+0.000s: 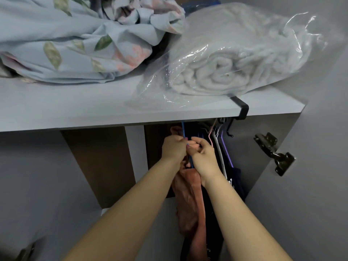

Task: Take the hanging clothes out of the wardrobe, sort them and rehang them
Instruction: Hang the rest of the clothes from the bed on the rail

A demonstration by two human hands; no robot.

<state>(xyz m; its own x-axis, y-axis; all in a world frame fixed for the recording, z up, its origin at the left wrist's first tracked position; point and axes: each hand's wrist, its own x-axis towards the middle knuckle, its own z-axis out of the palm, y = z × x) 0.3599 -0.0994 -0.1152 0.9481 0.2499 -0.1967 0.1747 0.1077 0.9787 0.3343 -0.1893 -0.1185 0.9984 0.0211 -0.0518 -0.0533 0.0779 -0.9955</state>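
Item: thin blue wire hanger (183, 129), carrying a salmon-pink soft garment (190, 200).
Location: in the wardrobe opening, directly under the grey shelf board (94, 112).
Orientation: long axis near vertical. The hook end points to 12 o'clock and the garment trails to 6 o'clock.
Left hand (173, 147): fingers curled round the hanger neck.
Right hand (202, 157): touches the left hand, with fingers curled on the same hanger lower down.
At 3 o'clock, just beside: pink hanger (211, 137), white hanger (218, 147), purple hanger (227, 153) and dark hung clothes (236, 178).
Farther at 3 o'clock: metal door hinge (275, 153).
At 1 o'clock: black bracket (241, 108) on the shelf edge and a rolled white blanket in a clear plastic bag (235, 68).
At 11 o'clock: crumpled pale-blue floral bedding (66, 44).
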